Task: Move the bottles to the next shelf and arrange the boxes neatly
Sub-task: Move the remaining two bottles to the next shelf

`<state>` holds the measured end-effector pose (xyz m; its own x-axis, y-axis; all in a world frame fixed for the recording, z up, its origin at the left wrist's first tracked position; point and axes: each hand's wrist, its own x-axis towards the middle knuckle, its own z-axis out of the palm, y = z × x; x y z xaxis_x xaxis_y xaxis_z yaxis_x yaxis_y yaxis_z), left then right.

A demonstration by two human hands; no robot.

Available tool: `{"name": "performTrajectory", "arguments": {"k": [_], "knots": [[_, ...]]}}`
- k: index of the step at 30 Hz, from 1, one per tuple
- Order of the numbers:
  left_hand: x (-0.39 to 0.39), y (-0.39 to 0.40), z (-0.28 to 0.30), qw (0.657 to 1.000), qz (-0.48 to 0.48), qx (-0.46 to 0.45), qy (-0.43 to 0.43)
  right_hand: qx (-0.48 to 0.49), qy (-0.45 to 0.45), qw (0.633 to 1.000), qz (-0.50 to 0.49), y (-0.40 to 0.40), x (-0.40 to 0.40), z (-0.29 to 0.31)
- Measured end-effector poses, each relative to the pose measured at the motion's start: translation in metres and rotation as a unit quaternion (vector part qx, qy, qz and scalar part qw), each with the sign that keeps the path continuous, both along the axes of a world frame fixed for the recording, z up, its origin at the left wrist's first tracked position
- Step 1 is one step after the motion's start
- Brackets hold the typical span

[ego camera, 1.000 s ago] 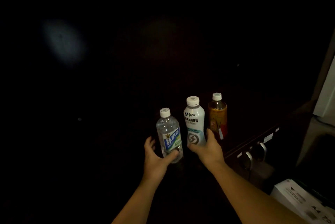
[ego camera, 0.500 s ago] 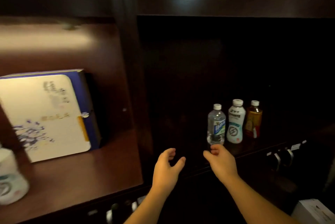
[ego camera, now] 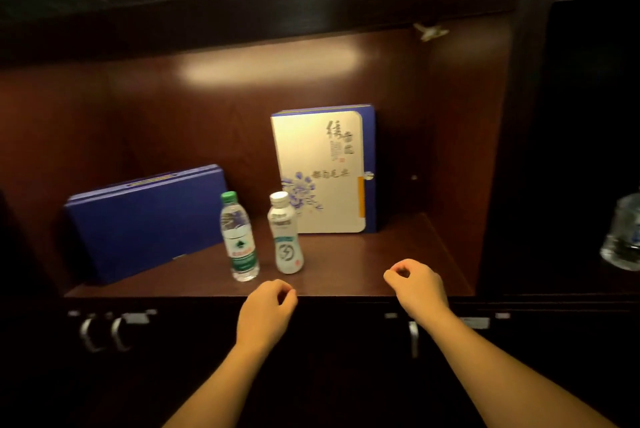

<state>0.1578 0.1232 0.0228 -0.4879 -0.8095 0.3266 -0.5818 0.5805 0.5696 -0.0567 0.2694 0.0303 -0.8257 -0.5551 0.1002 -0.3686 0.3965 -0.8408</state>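
A clear water bottle with a green cap [ego camera: 239, 237] and a white drink bottle [ego camera: 286, 235] stand side by side near the front of a lit wooden shelf [ego camera: 346, 275]. Behind them a blue box [ego camera: 145, 223] leans back at the left. A cream and blue box [ego camera: 322, 169] stands upright at the right. My left hand [ego camera: 266, 313] hovers at the shelf's front edge just below the bottles, fingers loosely curled and holding nothing. My right hand [ego camera: 417, 283] is further right over the shelf edge, also curled and holding nothing.
A dark divider [ego camera: 502, 150] separates this shelf from the dark compartment on the right, where a clear bottle [ego camera: 623, 237] shows at the frame edge. Cabinet doors with metal handles [ego camera: 104, 334] lie below the shelf.
The view has swung left from the dark compartment with three bottles to the lit shelf. Both hands came along with nothing in them and have curled.
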Motion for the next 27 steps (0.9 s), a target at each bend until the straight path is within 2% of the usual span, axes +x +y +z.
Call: {"name": "performTrajectory", "arguments": {"k": [4, 8, 14, 16, 17, 19, 22, 24, 27], "knots": [[0.060, -0.050, 0.007, 0.995, 0.086, -0.020, -0.053, 0.036, 0.008, 0.997, 0.066, -0.057, 0.033, 0.007], [0.087, -0.095, 0.008, 0.984, 0.155, -0.028, -0.078, 0.059, 0.025, 0.993, 0.103, -0.109, 0.042, 0.007], [0.078, -0.161, 0.002, 0.972, 0.188, -0.039, -0.136, 0.128, 0.007, 0.978, 0.167, -0.195, 0.025, -0.002], [0.068, -0.184, -0.005, 0.974, 0.166, -0.016, -0.156, 0.140, 0.002, 0.972, 0.190, -0.221, 0.019, -0.006], [0.061, -0.195, -0.009, 0.980, 0.142, 0.014, -0.139, 0.128, -0.006, 0.971, 0.202, -0.232, 0.016, -0.009], [0.045, -0.211, -0.015, 0.987, 0.093, 0.120, -0.044, 0.069, -0.027, 0.972, 0.223, -0.253, 0.009, -0.016], [0.016, -0.226, -0.022, 0.959, 0.034, 0.247, 0.136, -0.011, -0.073, 0.963, 0.260, -0.275, 0.004, -0.025], [-0.002, -0.235, -0.029, 0.937, 0.016, 0.276, 0.214, -0.031, -0.103, 0.954, 0.278, -0.286, 0.004, -0.032], [-0.023, -0.241, -0.037, 0.929, 0.027, 0.257, 0.266, -0.048, -0.122, 0.953, 0.273, -0.299, 0.006, -0.043]]}}
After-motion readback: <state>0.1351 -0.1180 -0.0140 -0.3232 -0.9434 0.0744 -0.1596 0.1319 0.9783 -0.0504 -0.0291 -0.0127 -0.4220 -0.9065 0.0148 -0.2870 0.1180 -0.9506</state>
